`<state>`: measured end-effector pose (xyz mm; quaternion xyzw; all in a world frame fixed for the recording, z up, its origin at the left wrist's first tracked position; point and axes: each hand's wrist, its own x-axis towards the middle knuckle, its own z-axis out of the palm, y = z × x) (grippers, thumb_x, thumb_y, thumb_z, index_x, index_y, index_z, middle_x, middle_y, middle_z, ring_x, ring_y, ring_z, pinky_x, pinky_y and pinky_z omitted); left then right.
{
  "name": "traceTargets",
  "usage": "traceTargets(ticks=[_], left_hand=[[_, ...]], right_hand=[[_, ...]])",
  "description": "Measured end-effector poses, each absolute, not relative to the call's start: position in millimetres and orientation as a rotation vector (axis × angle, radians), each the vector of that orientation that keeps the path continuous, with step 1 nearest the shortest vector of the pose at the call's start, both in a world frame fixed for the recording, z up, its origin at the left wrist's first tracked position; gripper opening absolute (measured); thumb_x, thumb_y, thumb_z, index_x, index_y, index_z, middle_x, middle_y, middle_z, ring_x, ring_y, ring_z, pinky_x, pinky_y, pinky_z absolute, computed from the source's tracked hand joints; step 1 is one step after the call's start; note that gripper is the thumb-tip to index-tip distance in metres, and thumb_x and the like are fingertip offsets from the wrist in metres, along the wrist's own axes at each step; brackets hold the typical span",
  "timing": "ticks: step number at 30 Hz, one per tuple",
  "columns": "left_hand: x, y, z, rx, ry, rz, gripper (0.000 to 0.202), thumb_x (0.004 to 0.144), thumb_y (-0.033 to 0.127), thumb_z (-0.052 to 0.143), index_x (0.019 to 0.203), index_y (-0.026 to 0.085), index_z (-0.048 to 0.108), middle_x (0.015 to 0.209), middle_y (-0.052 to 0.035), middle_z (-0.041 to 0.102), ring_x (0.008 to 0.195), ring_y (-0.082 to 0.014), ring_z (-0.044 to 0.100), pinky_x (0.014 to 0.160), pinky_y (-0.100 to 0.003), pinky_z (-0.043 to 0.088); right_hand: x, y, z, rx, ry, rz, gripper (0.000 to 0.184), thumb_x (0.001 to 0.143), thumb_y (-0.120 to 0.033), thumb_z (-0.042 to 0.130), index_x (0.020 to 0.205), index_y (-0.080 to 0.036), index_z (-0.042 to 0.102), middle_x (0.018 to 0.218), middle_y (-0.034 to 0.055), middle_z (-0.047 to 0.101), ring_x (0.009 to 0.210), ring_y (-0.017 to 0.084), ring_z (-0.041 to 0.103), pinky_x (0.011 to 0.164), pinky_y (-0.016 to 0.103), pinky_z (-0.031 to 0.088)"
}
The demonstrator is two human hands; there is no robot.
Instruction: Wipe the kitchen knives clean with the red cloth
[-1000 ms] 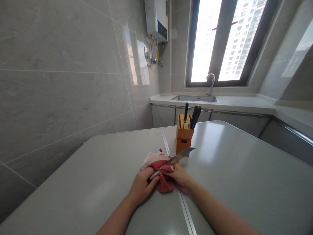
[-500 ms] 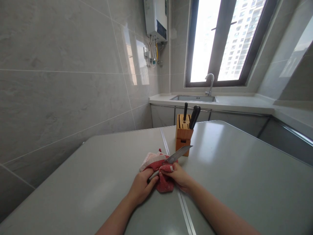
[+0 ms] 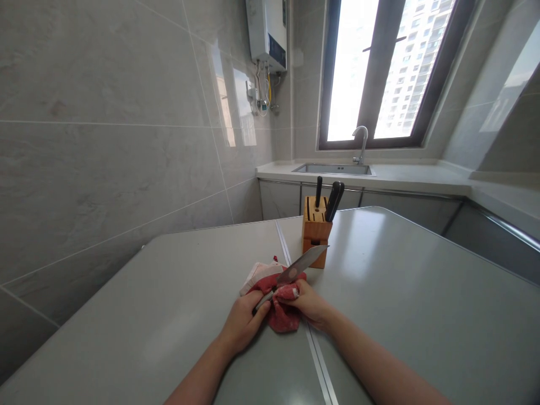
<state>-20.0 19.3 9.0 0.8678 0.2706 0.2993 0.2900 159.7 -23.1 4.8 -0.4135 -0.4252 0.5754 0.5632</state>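
My left hand (image 3: pixel 243 316) is closed around the handle of a kitchen knife (image 3: pixel 302 265), whose blade slants up and away to the right. A red cloth (image 3: pixel 284 318) with a paler part on the left lies bunched beneath the knife. Part of that cloth is pinched in my right hand (image 3: pixel 311 304), close beside the lower blade. The knife's tip overlaps the front of a wooden knife block (image 3: pixel 317 229) in view; I cannot tell if they touch. Black-handled tools stand in the block's top.
The pale table (image 3: pixel 198 292) has a metal seam (image 3: pixel 317 360) running lengthwise beneath the cloth. A tiled wall (image 3: pixel 105 169) borders it on the left. Beyond the table are a counter with a sink (image 3: pixel 333 169), a faucet (image 3: pixel 361 143), a water heater (image 3: pixel 268 36) and a window.
The blade has turned so that more of its flat side shows, and its tip sits slightly higher and further left. Both hands keep their hold, with the view shifting slightly.
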Motion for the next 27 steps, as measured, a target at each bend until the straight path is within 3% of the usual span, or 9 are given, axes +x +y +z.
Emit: traceTargets(ticks=[11, 16, 27], left_hand=[[-18.9, 18.3, 12.0, 2.297, 0.703, 0.849, 0.034, 0.088, 0.04, 0.043, 0.106, 0.017, 0.061, 0.093, -0.0083, 0.064, 0.087, -0.0215, 0.057, 0.079, -0.031, 0.044], [-18.2, 21.3, 6.2, 2.341, 0.857, 0.91, 0.028, 0.085, 0.041, 0.049, 0.071, 0.017, 0.052, 0.068, -0.0001, 0.053, 0.064, -0.0141, 0.046, 0.06, -0.023, 0.037], [-18.7, 22.4, 5.0, 2.324, 0.841, 0.865, 0.023, 0.087, 0.038, 0.047, 0.074, 0.018, 0.043, 0.072, 0.0012, 0.048, 0.067, -0.0137, 0.043, 0.062, -0.024, 0.034]], right_hand=[[160.0, -21.1, 1.3, -0.971, -0.976, 1.345, 0.042, 0.054, -0.034, 0.082, 0.085, -0.013, 0.063, 0.076, 0.0041, 0.066, 0.069, 0.016, 0.06, 0.069, 0.029, 0.048], [161.0, -23.3, 10.6, -0.905, -1.138, 1.334, 0.03, 0.063, -0.033, 0.076, 0.082, -0.012, 0.066, 0.075, 0.0037, 0.066, 0.068, 0.014, 0.059, 0.067, 0.026, 0.046], [159.0, -23.4, 9.2, -0.92, -1.065, 1.319, 0.036, 0.062, -0.031, 0.078, 0.089, -0.012, 0.065, 0.083, 0.0063, 0.068, 0.073, 0.016, 0.061, 0.071, 0.029, 0.046]])
